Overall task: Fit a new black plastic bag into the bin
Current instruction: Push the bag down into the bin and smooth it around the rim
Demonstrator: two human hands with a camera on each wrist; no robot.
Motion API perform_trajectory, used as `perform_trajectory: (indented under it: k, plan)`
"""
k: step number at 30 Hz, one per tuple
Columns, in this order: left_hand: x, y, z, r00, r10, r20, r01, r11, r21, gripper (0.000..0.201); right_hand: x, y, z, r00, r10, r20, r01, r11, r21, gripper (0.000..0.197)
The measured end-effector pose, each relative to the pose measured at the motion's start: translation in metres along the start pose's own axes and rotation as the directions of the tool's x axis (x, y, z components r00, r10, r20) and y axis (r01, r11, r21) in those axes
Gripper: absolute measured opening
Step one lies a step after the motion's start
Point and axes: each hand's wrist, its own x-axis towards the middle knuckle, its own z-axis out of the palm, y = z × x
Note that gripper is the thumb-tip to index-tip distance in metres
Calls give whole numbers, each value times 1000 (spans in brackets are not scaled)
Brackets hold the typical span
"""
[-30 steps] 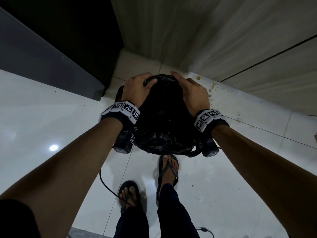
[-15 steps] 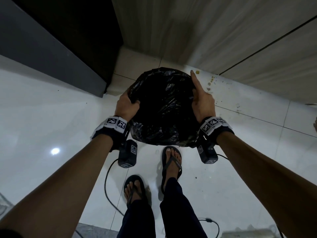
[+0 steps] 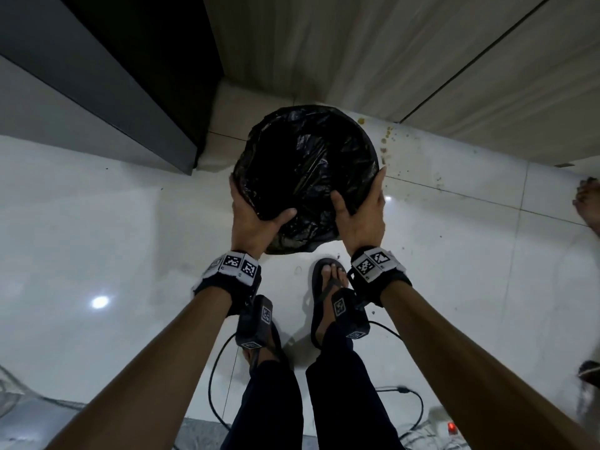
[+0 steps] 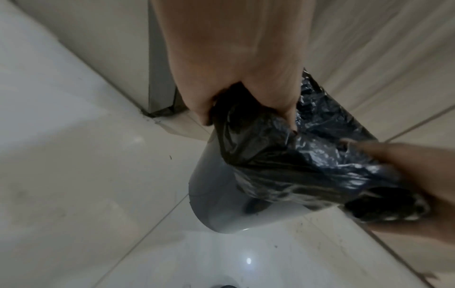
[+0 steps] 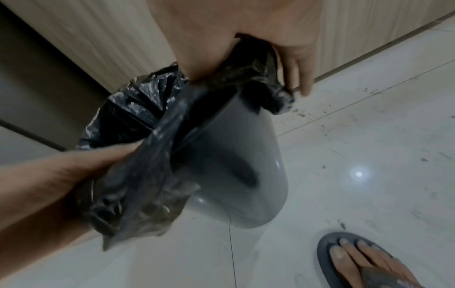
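Note:
A round grey bin point(image 4: 221, 194) point(image 5: 236, 167) stands on the white floor by the wall. A black plastic bag point(image 3: 305, 164) lines it, its mouth folded out over the rim. My left hand point(image 3: 256, 219) grips the bag's edge at the near-left rim, thumb inside and fingers outside point(image 4: 246, 101). My right hand point(image 3: 360, 216) holds the bag's edge at the near-right rim, thumb inside, fingers straight along the outside point(image 5: 295, 64). Loose bag material point(image 5: 138, 204) hangs down the near side between both hands.
A pale wood-grain wall point(image 3: 389, 60) rises right behind the bin. A dark cabinet point(image 3: 97, 76) stands at the left. My feet in sandals point(image 3: 328, 287) are just before the bin. Cables point(image 3: 220, 384) trail on the floor, and crumbs point(image 3: 386, 138) lie at the right.
Both hands have slid from the far rim round the sides to the near rim, drawing the bag's edge down over it. The bag's mouth now lies open and round.

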Motion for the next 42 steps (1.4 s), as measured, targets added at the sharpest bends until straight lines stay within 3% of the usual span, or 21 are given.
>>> perform_trajectory:
  k: [5, 9, 12, 14, 17, 19, 21, 23, 27, 31, 33, 36, 40, 42]
  plan:
    - [-14, -2, 0, 988, -43, 150, 50, 998, -42, 131, -9, 7, 2, 998, -32, 60, 22, 987, 157, 107]
    - [-15, -3, -10, 967, -44, 250, 43, 999, 12, 125, -5, 12, -16, 981, -45, 188, -7, 963, 271, 121]
    - [-14, -2, -19, 955, -49, 291, 16, 993, 114, 133, -10, 19, -31, 944, -136, 300, 69, 972, 226, 129]
    - [-16, -2, -23, 959, -34, 280, -16, 985, 174, 144, -15, 24, -37, 917, -180, 355, 154, 983, 102, 119]
    - [-27, 3, -27, 981, 52, 186, -94, 971, 221, 148, -25, 29, -41, 920, -168, 354, 194, 980, -39, 78]
    - [-36, 6, -27, 986, 127, 110, -151, 955, 256, 131, -29, 28, -40, 946, -169, 277, 174, 985, 5, 41]
    - [-41, 8, -25, 974, 207, 94, -226, 922, 314, 95, -28, 27, -38, 966, -154, 208, 138, 986, 89, 18]
    - [-45, 6, -24, 966, 249, 75, -259, 887, 383, 62, -28, 24, -38, 975, -138, 173, 119, 986, 115, 17]
    - [-50, -4, -26, 951, 309, -4, -276, 857, 436, 15, -34, 29, -43, 971, -136, 195, 121, 989, 88, 15]
    - [-50, -9, -32, 944, 330, 25, -301, 824, 479, 10, -42, 41, -46, 950, -191, 248, 210, 976, -51, 14]
    - [-47, -16, -34, 949, 314, 35, -287, 812, 508, 9, -39, 47, -44, 956, -155, 249, 199, 966, -164, 7]
    - [-39, -27, -34, 966, 252, 48, -236, 801, 551, 7, -27, 54, -34, 969, -98, 225, 154, 957, -247, 13]
    - [-22, -20, -21, 990, 137, -24, -106, 856, 506, 18, -10, 43, -23, 988, 35, 151, -11, 988, -155, 16]
    - [-17, -9, -16, 999, -11, -53, 27, 946, 324, 22, -10, 30, -27, 953, 173, 250, -194, 979, 63, 14]
